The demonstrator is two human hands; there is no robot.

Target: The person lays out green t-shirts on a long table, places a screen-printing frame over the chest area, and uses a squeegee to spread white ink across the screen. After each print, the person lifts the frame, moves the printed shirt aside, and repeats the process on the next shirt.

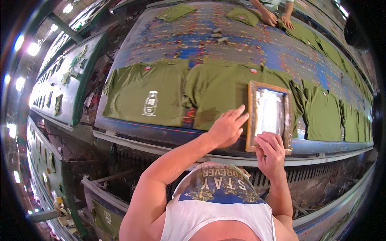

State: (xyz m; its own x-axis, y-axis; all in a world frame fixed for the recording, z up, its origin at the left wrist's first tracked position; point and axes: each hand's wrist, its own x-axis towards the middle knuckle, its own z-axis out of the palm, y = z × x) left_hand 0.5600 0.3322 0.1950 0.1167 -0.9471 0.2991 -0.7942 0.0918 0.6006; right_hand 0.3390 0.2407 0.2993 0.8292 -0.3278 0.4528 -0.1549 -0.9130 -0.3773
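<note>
A screen-printing frame [250, 116] with wooden sides and a pale, ink-smeared middle lies on an olive T-shirt [219, 86]. My right hand [271, 152] is at its near end, fingers bent over the near rail and closed on it. Whatever may lie under those fingers is hidden. Just left of the frame, my left hand [228, 127] holds nothing; its fingers are spread, with the tips close to the frame's left side. Further left, another olive T-shirt [128, 94] lies flat and bears a white bottle-shaped print [150, 103].
More olive T-shirts [321, 114] line the near edge of the long, ink-spotted table [161, 44] to the right. Across it, another person's hands [277, 19] touch a shirt. Small dark objects [218, 35] lie mid-table. A metal rail [309, 161] runs along the near side.
</note>
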